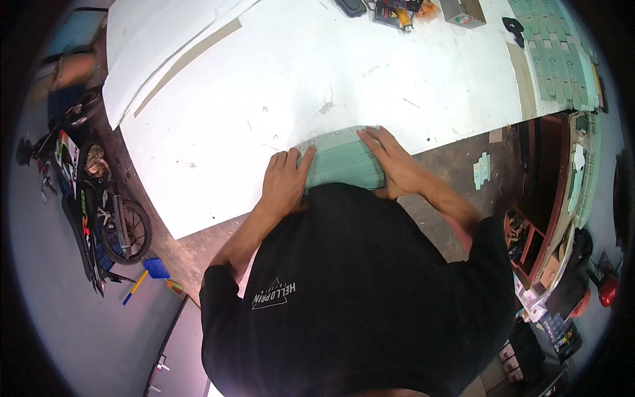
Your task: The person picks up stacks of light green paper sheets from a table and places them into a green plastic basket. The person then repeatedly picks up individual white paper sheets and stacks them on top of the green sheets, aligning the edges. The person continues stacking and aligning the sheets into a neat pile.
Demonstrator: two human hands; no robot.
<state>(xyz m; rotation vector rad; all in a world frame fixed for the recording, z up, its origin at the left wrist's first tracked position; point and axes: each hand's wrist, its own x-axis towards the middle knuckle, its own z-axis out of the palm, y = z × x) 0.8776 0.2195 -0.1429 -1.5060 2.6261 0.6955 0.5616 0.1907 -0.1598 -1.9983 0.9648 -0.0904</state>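
A thick stack of pale green card sheets [346,159] rests at the near edge of the white table, its many thin edges showing side by side. My left hand [286,175] grips the stack's left side, with fingers pointing forward along it. Against the right side presses my right hand [395,163], fingers bent over the far right corner. Both hands squeeze the stack between them. Its near end is hidden behind my black shirt.
The white table [218,145] spreads ahead. At its far side lie a small box [463,13] and assorted small items [397,13]. Flat green card pieces [555,56] cover the far right; more card pieces [481,171] lie on the floor. A motorcycle [99,198] stands left.
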